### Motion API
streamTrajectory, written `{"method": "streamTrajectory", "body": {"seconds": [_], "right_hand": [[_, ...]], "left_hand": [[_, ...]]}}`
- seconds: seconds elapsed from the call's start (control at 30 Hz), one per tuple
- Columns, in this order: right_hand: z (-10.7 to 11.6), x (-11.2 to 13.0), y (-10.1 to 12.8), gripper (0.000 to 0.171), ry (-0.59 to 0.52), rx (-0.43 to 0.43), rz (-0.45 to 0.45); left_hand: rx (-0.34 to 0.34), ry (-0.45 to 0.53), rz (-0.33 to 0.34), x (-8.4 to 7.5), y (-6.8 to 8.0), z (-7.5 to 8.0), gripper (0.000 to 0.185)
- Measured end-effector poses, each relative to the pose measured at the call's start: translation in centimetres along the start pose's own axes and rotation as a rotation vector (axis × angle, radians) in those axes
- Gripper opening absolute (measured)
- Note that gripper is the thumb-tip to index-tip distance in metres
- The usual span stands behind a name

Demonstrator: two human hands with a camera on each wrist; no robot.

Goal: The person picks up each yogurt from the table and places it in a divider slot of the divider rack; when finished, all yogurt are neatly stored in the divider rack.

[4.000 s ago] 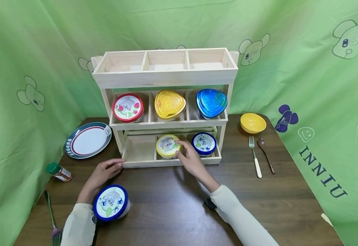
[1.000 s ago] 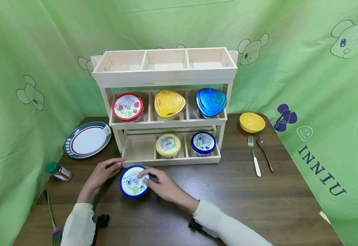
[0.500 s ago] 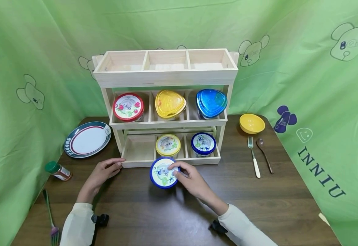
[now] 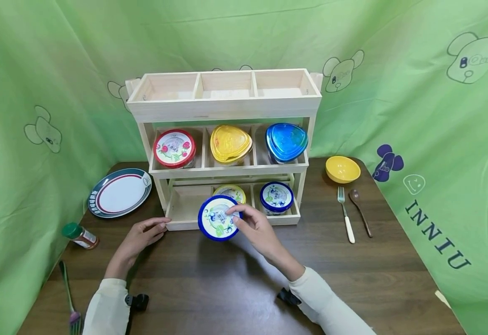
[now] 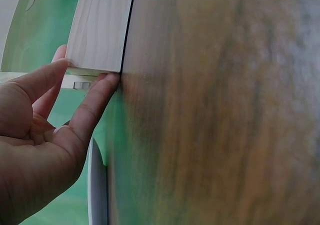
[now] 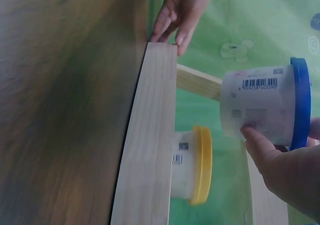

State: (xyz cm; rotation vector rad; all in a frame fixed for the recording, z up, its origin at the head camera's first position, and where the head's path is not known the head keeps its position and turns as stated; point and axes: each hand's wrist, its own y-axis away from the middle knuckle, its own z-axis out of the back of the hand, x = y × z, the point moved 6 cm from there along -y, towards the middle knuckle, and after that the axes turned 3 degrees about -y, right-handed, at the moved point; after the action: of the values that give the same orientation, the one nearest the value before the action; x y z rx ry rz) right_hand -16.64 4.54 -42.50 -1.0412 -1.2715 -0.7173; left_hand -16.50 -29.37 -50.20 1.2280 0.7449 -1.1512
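Note:
My right hand (image 4: 258,232) grips a plastic tub (image 4: 218,218) with a blue lid, printed with blueberries. In the right wrist view that tub (image 6: 260,105) is above the lowest tray's front board, and my fingertips press its side. Seen from the head, it covers part of a yellow-lidded tub (image 4: 233,191) in the middle compartment. A second blue-lidded tub (image 4: 277,195) sits in the right compartment. My left hand (image 4: 141,237) touches the front left corner of the wooden shelf (image 4: 224,109); the left wrist view shows its fingertips at the end of the front board (image 5: 97,30).
Red-lidded (image 4: 174,148), yellow (image 4: 230,144) and blue (image 4: 286,142) tubs fill the middle tier. A plate (image 4: 120,193), a spice jar (image 4: 80,235) and a fork (image 4: 70,298) lie left; a yellow bowl (image 4: 342,169), fork (image 4: 346,216) and spoon (image 4: 361,212) right.
My right hand went from the yellow-lidded tub to the blue-lidded tub at the left front, then carried it right and up over the lowest tray's front. My left hand stays at the shelf corner.

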Motion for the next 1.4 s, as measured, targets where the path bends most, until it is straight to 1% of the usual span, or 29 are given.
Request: {"method": "streamTrajectory", "body": {"seconds": [0.2,0.47,0.6,0.73,0.9,1.03,1.17,1.4], "right_hand": [[-1.8,-0.5,-2.2,0.022,-0.018,0.003,0.003],[-3.9,-1.3,-4.6,0.027,-0.077,0.0,0.035],[-4.9,-1.9,-5.5,0.027,-0.114,-0.03,0.004],[-5.5,-2.2,-6.0,0.027,-0.142,-0.067,-0.034],[-6.1,-2.6,-6.5,0.028,-0.141,-0.118,-0.063],[-6.8,-3.0,-7.0,0.027,-0.155,-0.128,-0.074],[-7.4,-3.4,-7.4,0.027,-0.125,-0.132,-0.078],[-7.8,-3.9,-7.8,0.028,0.019,-0.135,-0.074]], "left_hand": [[-0.019,-0.008,0.017,0.0,0.1,0.3,0.036],[-0.006,-0.013,0.026,0.1,0.0,0.2,0.037],[-0.011,-0.015,0.032,0.2,-0.1,0.1,0.036],[-0.018,-0.013,0.046,0.3,-0.1,0.1,0.036],[-0.01,-0.007,0.029,0.2,0.0,0.2,0.037],[-0.004,-0.003,0.022,0.2,0.0,0.2,0.037],[-0.004,-0.002,0.021,0.1,0.0,0.0,0.037],[-0.005,-0.01,0.021,0.0,-0.1,0.1,0.037]]}}
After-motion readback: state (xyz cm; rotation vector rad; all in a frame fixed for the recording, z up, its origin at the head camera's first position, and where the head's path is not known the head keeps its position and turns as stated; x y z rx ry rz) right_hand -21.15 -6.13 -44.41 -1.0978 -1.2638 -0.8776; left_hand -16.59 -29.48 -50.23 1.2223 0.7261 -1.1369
